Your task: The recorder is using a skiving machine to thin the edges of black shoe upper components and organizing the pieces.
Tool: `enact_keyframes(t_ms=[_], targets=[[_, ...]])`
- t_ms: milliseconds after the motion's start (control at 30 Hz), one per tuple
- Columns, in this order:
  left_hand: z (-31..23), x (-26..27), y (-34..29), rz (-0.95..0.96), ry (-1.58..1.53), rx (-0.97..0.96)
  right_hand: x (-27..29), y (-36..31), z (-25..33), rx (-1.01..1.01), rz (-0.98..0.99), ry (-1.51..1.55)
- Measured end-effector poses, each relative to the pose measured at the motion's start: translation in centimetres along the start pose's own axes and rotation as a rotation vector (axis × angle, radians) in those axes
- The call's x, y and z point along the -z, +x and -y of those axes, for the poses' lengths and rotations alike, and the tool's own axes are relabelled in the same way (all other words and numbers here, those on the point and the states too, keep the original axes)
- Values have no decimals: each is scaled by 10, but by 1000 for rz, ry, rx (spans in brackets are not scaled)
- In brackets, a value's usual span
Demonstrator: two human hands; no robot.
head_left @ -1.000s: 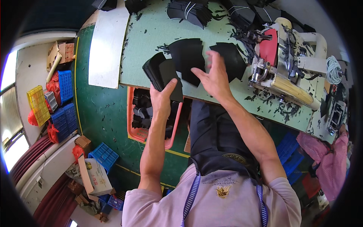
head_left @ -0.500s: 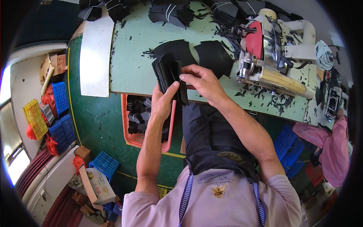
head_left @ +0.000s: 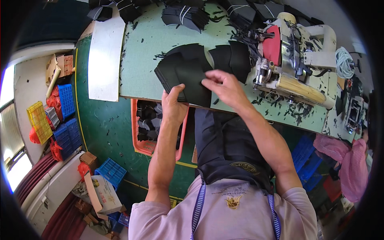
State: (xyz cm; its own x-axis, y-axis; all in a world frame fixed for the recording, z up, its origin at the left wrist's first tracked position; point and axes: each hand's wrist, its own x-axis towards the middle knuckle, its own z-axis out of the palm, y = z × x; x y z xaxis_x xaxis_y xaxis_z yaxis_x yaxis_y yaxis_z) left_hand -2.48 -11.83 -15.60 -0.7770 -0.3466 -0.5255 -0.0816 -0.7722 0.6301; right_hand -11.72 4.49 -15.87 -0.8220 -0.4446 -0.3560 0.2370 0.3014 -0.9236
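My left hand [head_left: 175, 107] grips a stack of thin black sheet pieces [head_left: 188, 82] by its near edge, thumb on top. The pieces lie tilted and slightly fanned at their left edge, over the table's front edge. My right hand [head_left: 230, 90] is at the right side of the top piece, its fingertips overlapping it in view. Motion blurs those fingers, so a grip cannot be made out. Behind the stack, another black piece [head_left: 192, 50] lies on the table. To its right, black pieces [head_left: 240, 60] overlap one another.
A machine with a red plate [head_left: 272, 46] stands on the green table [head_left: 148, 48] at right, black scraps around it. Tied black bundles [head_left: 186, 18] line the back. A white board [head_left: 106, 60] lies at left. Below, an orange crate [head_left: 137, 140] holds dark pieces.
The stack has turned from steeply upright to flatter, its broad face now showing. My right hand has shifted slightly right and down. The black pieces at right now show an extra overlapping edge.
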Motion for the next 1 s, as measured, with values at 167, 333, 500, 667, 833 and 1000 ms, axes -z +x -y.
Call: enact_keyframes(t_ms=[167, 333, 500, 667, 833, 1000], targets=[[-13, 11, -7, -59, 30, -74, -17, 2, 14, -131, -16, 158], [-26, 23, -18, -72, 501, -108, -26, 24, 23, 588, -430, -723], [-12, 20, -32, 27, 846, -124, -46, 3, 32, 93, 157, -121], [-16, 5, -36, 43, 218, 104, -33, 0, 38, -7, 74, -44], [-9, 1, -25, 13, 90, 67, -42, 0, 25, 204, -158, -143], [-5, 7, -29, -53, 69, -56, -53, 2, 26, 331, -200, -243]])
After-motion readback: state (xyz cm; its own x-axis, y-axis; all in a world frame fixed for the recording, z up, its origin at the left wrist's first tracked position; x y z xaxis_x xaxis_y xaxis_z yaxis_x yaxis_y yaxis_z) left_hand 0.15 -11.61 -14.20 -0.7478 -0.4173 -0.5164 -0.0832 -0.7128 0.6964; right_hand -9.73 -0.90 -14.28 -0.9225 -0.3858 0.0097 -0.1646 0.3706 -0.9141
